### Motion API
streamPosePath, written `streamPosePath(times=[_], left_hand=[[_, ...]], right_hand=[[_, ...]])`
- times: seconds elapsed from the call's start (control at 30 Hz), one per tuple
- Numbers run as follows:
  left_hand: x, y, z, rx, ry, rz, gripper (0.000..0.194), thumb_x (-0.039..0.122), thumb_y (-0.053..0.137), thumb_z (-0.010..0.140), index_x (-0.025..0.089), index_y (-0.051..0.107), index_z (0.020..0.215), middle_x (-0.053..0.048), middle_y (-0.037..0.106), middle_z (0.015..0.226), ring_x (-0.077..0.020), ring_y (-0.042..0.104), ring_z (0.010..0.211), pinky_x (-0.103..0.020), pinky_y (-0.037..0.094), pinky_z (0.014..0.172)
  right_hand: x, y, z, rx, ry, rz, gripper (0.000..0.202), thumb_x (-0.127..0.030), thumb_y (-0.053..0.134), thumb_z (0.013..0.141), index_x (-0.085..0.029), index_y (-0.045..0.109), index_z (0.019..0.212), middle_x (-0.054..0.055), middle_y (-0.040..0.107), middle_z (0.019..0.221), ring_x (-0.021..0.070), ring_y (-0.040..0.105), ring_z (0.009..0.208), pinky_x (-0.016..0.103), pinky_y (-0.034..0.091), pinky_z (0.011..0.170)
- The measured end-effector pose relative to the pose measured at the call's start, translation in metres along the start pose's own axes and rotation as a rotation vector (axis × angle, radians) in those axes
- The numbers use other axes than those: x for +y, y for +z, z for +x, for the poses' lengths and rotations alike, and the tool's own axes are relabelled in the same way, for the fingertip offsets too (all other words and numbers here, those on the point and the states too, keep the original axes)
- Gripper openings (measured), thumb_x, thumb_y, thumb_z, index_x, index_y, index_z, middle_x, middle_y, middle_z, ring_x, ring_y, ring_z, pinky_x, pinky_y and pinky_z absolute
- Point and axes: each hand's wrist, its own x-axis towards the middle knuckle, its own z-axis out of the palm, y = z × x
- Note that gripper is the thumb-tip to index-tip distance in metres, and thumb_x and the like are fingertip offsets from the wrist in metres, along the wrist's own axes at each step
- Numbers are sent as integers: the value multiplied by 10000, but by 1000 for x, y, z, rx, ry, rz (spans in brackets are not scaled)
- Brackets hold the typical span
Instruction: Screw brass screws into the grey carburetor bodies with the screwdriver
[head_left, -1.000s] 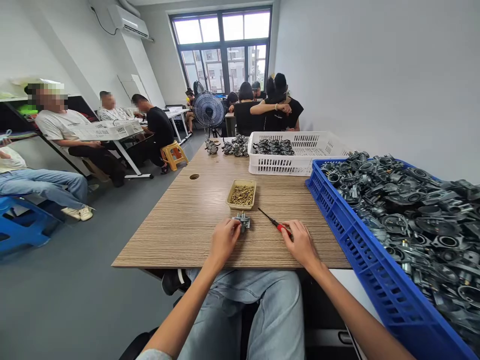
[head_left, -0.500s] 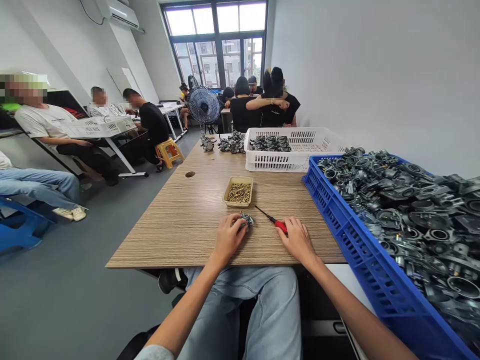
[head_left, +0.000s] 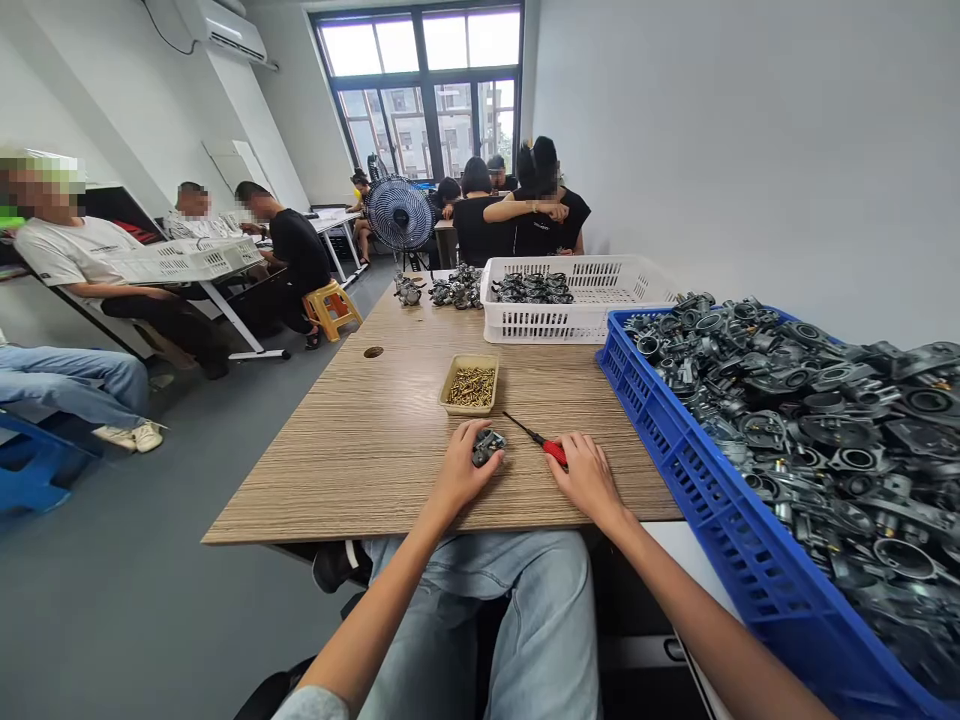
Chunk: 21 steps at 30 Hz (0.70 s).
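Note:
My left hand (head_left: 466,468) grips a small grey metal carburetor part (head_left: 489,447) just above the wooden table (head_left: 337,470), fingers and thumb around its sides. To the right, my right hand (head_left: 586,470) is closed over the red handle of a screwdriver (head_left: 553,450), whose dark shaft points away and to the left. Beyond both hands stands a beige tray (head_left: 469,406) filled with small brass-coloured pieces, too small to name exactly.
A blue crate (head_left: 675,465) heaped with grey metal castings (head_left: 810,400) borders the table on the right. At the back stand a white basket (head_left: 547,325) with similar parts and a loose pile (head_left: 456,288). Other people sit at tables farther off.
The carburetor part has turned in my left hand, so a broader dark face shows. My right hand stays on the screwdriver. The whole view has shifted slightly.

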Motion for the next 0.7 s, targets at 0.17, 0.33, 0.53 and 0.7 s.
streamPosePath(times=[0.17,0.33,0.53,0.7], left_hand=[[-6,1,4,-67,-42,-55,413,338,678,978,205,619,1364,-125,684,1340,-275,655,1263,-454,510,1132],[-9,1,4,-70,-56,-107,369,330,665,977,208,649,1324,-116,714,1312,-268,673,1230,-450,520,1119],[-9,0,1,-68,-56,-124,375,326,668,970,212,656,1327,-111,720,1291,-266,679,1218,-440,530,1102],[-10,0,0,-69,-53,-117,378,306,674,959,212,655,1325,-110,719,1287,-265,679,1208,-437,532,1097]], right_hand=[[1,0,0,-6,3,-5,143,-330,570,1058,-207,627,1103,118,692,1106,307,593,1056,418,440,891],[1,1,-1,0,2,11,160,-342,550,1055,-213,634,1100,125,691,1109,302,589,1052,417,439,897],[0,-1,0,20,23,94,162,-345,542,1046,-220,640,1074,127,706,1098,307,611,1045,421,460,906],[4,-3,3,76,79,249,213,-363,487,1073,-223,614,1170,110,752,1072,281,691,975,391,514,862]])
